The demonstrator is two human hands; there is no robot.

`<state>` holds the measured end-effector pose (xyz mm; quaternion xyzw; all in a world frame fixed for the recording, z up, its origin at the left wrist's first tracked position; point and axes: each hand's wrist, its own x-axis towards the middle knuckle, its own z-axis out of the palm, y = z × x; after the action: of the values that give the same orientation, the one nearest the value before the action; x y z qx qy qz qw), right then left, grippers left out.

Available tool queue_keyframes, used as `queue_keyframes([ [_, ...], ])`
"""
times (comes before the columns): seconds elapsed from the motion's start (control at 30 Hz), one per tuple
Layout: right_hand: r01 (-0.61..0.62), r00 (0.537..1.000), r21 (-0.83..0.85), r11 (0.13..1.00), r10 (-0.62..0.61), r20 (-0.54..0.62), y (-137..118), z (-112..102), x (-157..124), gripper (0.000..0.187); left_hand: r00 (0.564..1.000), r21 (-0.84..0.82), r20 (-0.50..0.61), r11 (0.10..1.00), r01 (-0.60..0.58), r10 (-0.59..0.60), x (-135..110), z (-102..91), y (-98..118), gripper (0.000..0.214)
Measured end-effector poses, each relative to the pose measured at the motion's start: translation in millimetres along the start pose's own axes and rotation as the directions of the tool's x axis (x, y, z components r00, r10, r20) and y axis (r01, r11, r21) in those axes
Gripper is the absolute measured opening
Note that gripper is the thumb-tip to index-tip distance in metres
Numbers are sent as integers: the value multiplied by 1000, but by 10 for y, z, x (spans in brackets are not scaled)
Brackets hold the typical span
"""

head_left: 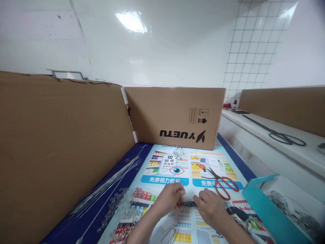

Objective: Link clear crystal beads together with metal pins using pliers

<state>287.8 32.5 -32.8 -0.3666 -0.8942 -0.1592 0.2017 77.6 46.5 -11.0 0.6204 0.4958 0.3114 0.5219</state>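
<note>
My right hand is closed around dark pliers, whose tapered jaws point left toward my other hand. Fingertips of my left hand are pinched together at the tip of the jaws; what they hold is too small to make out. Red-handled scissors lie beyond my right hand with their blades spread. Clear beads are heaped to the left of my left forearm. A few short thin wires lie on the printed mat between my forearms.
Long thin wires lie along the left side beside a cardboard wall. Another cardboard panel stands at the back, a small wire coil before it. At right, a teal box holds wire coils; large black scissors rest on a white ledge.
</note>
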Motion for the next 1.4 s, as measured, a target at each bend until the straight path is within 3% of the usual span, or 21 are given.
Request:
queue_keyframes([
  [0.23, -136, 971, 170, 976, 97, 218, -10, -45, 11, 17, 984, 407, 9, 898, -168, 180, -140, -27, 174, 24],
  [0.43, -187, 958, 224, 956, 127, 257, -14, -26, 6, 10, 971, 528, 17, 823, -212, 239, -169, 21, 217, 19],
  [0.67, -224, 969, 260, 939, 185, 164, 40, 27, -15, 19, 969, 423, -17, 880, -216, 246, -150, -43, 267, 22],
  [0.83, -232, 971, 244, 942, 211, 110, 77, 56, -25, 16, 968, 433, -44, 878, -206, 248, -141, -130, 262, 25],
  [1.03, -166, 984, 189, 968, 176, -38, 63, 117, -37, 12, 993, 147, -98, 988, -49, 64, -27, -118, 36, 24],
  [1.2, -174, 973, 140, 975, 191, -127, 70, 101, -20, 15, 994, 6, -106, 999, 40, -40, 59, -132, -65, 23],
  [1.4, -29, 970, -12, 1000, 25, -241, 6, -2, 22, 21, 993, -97, -27, 989, 108, -111, 35, -57, -6, 29],
])
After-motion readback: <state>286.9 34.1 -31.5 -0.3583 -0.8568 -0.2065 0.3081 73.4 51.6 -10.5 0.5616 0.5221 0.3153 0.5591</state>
